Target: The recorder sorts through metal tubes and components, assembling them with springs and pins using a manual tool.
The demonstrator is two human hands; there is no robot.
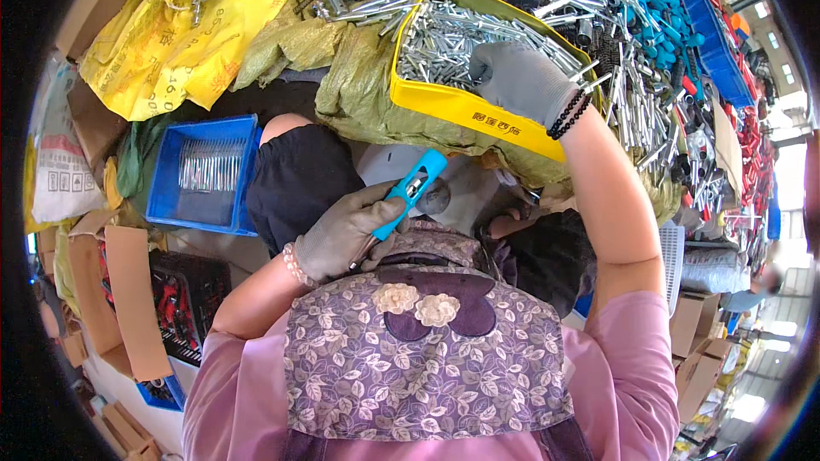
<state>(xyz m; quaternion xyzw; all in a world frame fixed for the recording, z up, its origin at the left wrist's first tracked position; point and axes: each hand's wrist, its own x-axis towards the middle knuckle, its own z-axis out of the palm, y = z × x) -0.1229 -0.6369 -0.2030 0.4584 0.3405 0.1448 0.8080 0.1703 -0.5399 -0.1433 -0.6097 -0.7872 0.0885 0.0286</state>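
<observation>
Blue handle [412, 190]: long axis diagonal, open end pointing up-right; clasped in gloved left hand [342, 235]. Right hand [521, 81]: in yellow bin [461, 107] of metal rods [444, 38], grip unclear.

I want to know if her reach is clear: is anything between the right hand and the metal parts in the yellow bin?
Nothing visible. The gloved right hand is already inside the yellow bin, resting on the metal tubes. The left hand holds a blue tool apart, nearer her body.

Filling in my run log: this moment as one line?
left hand: holds blue tool | right hand: reaching into yellow bin of metal rods
</observation>
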